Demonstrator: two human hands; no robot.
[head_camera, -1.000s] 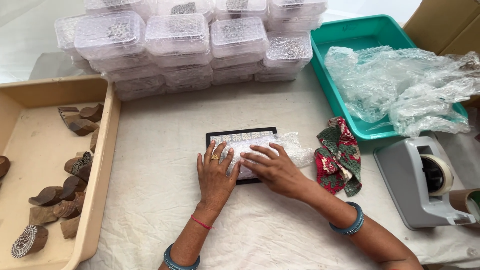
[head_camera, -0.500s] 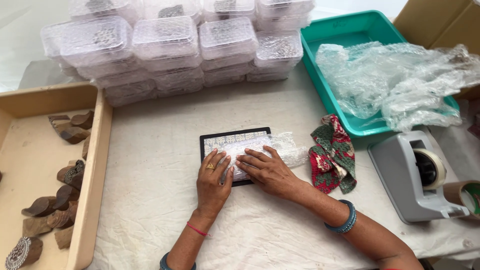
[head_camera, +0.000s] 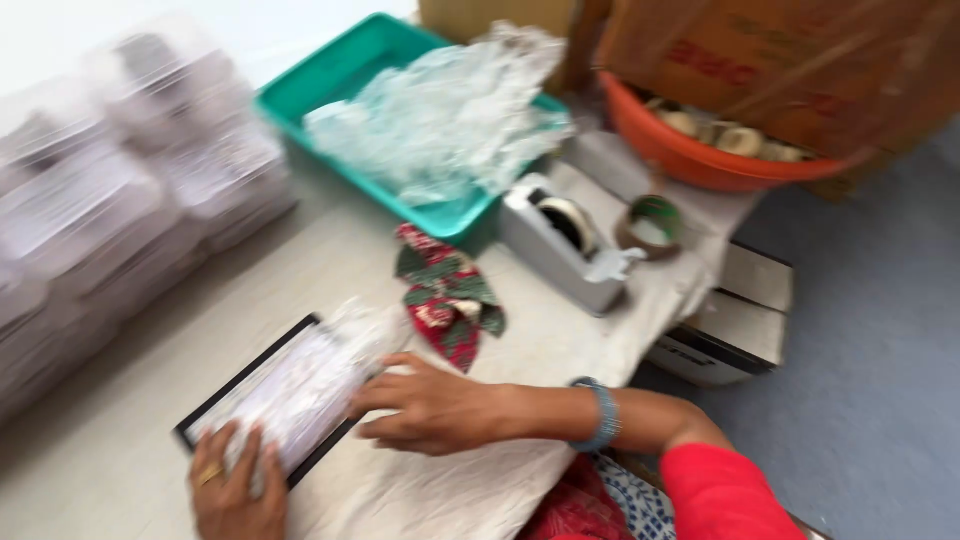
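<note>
Surface: cloth-covered table, blurred in this view.
Tub: green tub of crumpled clear wrap, behind the tape dispenser.
Task thing: wrapped flat black-edged tray, left of the dispenser, lying flat.
Handling: likely light, stiff underneath, wrap slippery; grip the 2 short edges.
Right hand: fingers spread, pressing the tray's near-right corner.
Left hand: flat on the tray's near-left end.

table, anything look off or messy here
Nothing spilled or broken. The bubble wrap bulges over the green tray, and a patterned cloth lies crumpled by the tape dispenser. Both hands, left hand and right hand, press on a wrapped black-edged board.
</note>
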